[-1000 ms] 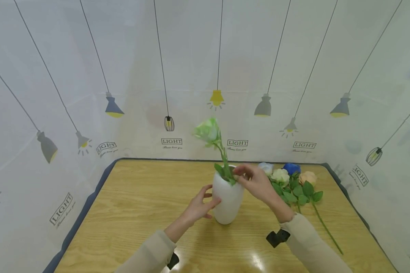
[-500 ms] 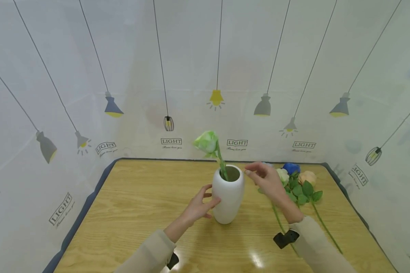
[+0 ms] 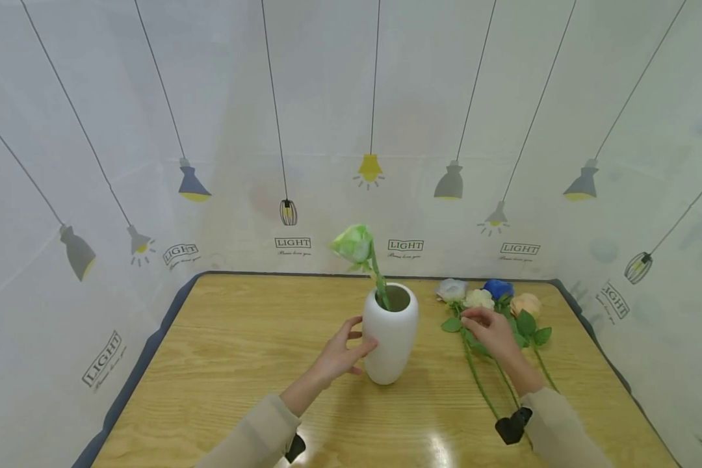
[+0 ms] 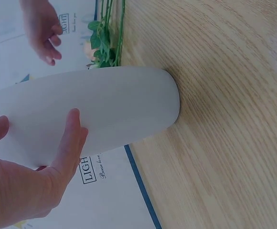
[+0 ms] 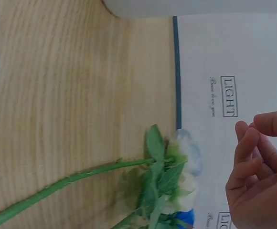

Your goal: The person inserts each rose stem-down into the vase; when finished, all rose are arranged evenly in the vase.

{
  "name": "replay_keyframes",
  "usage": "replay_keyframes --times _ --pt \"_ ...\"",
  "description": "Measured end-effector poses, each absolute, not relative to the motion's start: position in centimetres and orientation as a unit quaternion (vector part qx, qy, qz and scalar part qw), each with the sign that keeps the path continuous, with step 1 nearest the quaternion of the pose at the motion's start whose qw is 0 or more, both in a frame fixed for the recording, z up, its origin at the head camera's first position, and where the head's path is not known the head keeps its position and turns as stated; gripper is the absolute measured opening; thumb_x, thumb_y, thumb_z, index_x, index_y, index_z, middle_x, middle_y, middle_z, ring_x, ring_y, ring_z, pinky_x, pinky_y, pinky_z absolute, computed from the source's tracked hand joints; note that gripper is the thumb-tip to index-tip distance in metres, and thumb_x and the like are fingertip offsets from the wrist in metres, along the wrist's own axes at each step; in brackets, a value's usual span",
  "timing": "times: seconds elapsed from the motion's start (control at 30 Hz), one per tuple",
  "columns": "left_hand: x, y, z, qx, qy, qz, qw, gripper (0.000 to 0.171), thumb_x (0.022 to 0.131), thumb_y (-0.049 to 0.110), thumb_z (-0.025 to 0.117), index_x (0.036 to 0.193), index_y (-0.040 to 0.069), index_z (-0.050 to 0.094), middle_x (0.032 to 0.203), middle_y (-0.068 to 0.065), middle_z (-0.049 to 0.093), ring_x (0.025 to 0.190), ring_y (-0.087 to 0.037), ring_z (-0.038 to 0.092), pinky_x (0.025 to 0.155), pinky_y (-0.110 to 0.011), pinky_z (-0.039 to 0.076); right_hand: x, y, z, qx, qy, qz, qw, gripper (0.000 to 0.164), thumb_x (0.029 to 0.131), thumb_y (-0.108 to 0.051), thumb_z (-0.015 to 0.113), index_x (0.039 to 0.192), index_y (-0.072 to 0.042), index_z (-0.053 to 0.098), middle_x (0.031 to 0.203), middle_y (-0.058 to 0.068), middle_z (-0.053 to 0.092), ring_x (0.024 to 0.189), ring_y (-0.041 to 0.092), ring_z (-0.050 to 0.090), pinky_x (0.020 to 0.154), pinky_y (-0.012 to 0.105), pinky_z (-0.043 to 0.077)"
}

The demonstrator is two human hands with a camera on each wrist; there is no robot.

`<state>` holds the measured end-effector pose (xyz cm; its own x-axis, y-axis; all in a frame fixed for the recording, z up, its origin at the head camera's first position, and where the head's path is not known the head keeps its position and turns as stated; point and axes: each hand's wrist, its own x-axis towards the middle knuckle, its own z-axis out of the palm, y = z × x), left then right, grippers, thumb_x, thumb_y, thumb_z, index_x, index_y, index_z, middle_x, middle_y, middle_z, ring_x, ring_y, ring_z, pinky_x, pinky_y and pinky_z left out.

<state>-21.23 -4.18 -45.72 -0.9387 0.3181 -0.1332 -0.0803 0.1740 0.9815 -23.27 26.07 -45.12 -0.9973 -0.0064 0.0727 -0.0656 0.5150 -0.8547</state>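
Note:
A white vase [image 3: 392,348] stands upright on the table, and one light green rose [image 3: 353,244] leans left out of its mouth. My left hand [image 3: 338,355] holds the vase's left side, thumb and fingers bent around it; in the left wrist view the left hand [image 4: 38,179] lies against the white wall. To the right, my right hand [image 3: 494,333] hovers over the lying roses with nothing between its fingers. In the right wrist view the right hand [image 5: 262,176] has loosely bent fingers, apart from the stems. Nearest it are a pale bluish-white rose [image 3: 452,290] and a cream rose [image 3: 478,299].
A blue rose [image 3: 498,288] and a peach rose [image 3: 526,304] lie further right, with green leaves and long stems reaching toward the front. The wooden table [image 3: 257,338] has a dark blue edge [image 3: 158,338]. Behind it hangs a light sheet [image 3: 322,130] with printed lamps.
My right hand has left the green rose at the vase mouth and moved right over the lying roses. The green rose has sunk lower into the vase. My left hand has stayed.

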Motion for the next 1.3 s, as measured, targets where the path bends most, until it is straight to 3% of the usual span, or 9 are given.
replay_keyframes --times 0.3,0.57,0.73,1.3 --pt "-19.8 -4.2 -42.8 0.081 0.748 0.637 0.166 0.060 0.088 0.025 0.057 0.136 0.005 0.027 0.127 -0.027 0.035 0.099 -0.037 0.051 0.066 -0.046 0.049 -23.0 28.3 -50.8 -0.063 -0.869 0.490 -0.015 0.034 0.089 -0.019 0.053 0.110 0.009 0.053 0.095 0.020 0.058 0.079 0.034 0.055 0.064 0.041 0.047" --pt "-20.9 -4.3 -45.1 0.084 0.748 0.638 0.163 0.066 0.085 0.033 0.059 0.136 0.009 0.027 0.128 -0.024 0.036 0.098 -0.035 0.051 0.064 -0.045 0.050 -22.2 29.0 -53.6 -0.116 -0.861 0.495 -0.032 0.033 0.088 -0.017 0.052 0.109 0.008 0.052 0.086 0.017 0.058 0.069 0.025 0.055 0.054 0.033 0.044" --pt "-21.1 -4.3 -45.6 0.084 0.749 0.637 0.160 0.068 0.083 0.036 0.061 0.136 0.010 0.027 0.128 -0.024 0.036 0.098 -0.034 0.052 0.064 -0.045 0.050 -21.8 29.4 -55.1 -0.121 -0.867 0.482 -0.032 0.030 0.086 -0.014 0.054 0.105 0.010 0.053 0.082 0.013 0.057 0.065 0.021 0.054 0.055 0.032 0.045" --pt "-21.2 -4.3 -45.5 0.080 0.748 0.639 0.163 0.068 0.083 0.036 0.061 0.136 0.011 0.027 0.128 -0.024 0.035 0.098 -0.034 0.051 0.064 -0.044 0.050 -21.8 28.9 -56.4 -0.090 -0.914 0.393 -0.038 0.027 0.079 -0.011 0.060 0.099 0.007 0.057 0.091 0.017 0.059 0.080 0.032 0.054 0.064 0.041 0.046"
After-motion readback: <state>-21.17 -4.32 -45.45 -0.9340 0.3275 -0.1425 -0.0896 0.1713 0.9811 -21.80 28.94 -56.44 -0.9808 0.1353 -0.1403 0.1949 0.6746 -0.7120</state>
